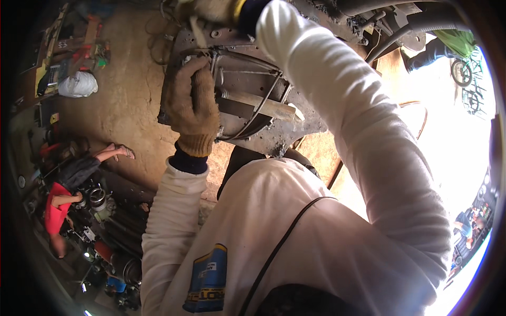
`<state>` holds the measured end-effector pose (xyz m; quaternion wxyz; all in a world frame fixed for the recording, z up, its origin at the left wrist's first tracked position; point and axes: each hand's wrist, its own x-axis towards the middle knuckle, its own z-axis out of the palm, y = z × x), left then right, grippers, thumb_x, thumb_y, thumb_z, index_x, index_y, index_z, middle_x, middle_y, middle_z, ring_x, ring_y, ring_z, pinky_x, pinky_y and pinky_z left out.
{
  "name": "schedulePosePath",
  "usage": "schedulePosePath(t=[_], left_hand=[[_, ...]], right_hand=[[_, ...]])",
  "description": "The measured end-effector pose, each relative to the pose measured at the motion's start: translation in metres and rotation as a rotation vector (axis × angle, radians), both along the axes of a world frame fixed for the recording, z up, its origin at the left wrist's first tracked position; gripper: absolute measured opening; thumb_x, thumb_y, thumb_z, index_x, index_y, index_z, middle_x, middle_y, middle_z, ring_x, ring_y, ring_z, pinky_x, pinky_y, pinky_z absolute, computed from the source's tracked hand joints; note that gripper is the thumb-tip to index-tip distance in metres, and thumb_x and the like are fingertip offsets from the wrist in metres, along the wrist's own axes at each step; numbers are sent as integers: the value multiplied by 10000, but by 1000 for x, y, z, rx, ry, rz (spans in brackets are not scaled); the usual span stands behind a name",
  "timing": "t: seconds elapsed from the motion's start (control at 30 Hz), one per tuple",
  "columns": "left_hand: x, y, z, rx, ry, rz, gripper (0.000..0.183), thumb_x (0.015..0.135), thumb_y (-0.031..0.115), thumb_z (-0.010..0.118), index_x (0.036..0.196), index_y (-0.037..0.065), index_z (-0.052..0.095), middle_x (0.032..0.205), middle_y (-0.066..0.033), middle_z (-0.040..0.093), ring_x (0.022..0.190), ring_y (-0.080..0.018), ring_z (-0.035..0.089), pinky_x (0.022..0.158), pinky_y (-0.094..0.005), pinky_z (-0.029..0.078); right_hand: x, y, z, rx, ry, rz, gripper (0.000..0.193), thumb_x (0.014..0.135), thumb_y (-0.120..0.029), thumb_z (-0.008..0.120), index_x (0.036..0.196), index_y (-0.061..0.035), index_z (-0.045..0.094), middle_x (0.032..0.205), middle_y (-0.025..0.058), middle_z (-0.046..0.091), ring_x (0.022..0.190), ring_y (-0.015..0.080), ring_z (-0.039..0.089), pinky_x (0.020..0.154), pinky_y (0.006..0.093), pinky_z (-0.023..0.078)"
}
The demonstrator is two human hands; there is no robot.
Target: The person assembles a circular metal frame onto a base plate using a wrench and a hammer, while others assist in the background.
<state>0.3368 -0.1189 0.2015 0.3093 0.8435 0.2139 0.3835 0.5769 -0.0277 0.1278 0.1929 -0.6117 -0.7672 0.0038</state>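
My left hand (194, 102), in a tan knitted glove, is closed, its thumb and fingertips meeting at the left corner of a thin metal rod frame (271, 89). That frame has straight sides and a curved rod, and lies on a dark, dirty metal bench plate (311, 113). Beyond it, my right hand (211, 10), also gloved, is partly cut off by the top edge; its grip is not clear. A tan, rounded bar (261, 104) lies slantwise within the frame, with a pale ragged end.
Pipes (421, 23) and metal parts crowd the far right of the bench. A person in red (57, 208) is on the left among machine parts. A white sack (78, 84) lies at the far left. A bicycle (464, 73) and a person in green (456, 42) are at right.
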Motion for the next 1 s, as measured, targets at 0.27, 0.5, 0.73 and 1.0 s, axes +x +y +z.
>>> schedulePosePath(t=[0.27,0.5,0.73,1.0], left_hand=[[-7,2,-6,-52,34,44,146,980,69,643,1101,5,694,1002,-126,735,900,-225,700,813,-331,554],[-13,-1,-8,-281,27,79,174,1000,88,614,1134,8,692,1068,-123,712,959,-206,682,835,-320,548],[-10,-3,-7,-236,-3,58,164,990,56,639,1135,-3,686,1065,-118,710,957,-195,676,849,-306,551],[-11,-3,-3,-147,49,62,152,996,68,635,1124,2,685,1059,-113,723,962,-199,690,864,-313,553]], right_hand=[[-1,-183,57,-57,1431,-462,257,1030,-190,513,1107,0,667,785,94,693,634,201,668,567,316,556],[-30,-204,46,-115,2136,-453,281,1050,-205,489,1138,-16,677,813,107,695,637,205,669,578,303,562],[-31,-220,28,156,477,-467,538,857,-253,762,1325,-39,606,1035,160,726,963,332,712,830,396,565],[-22,-232,13,82,535,-345,528,869,-232,763,1318,-10,596,1070,157,723,970,271,723,816,359,569]])
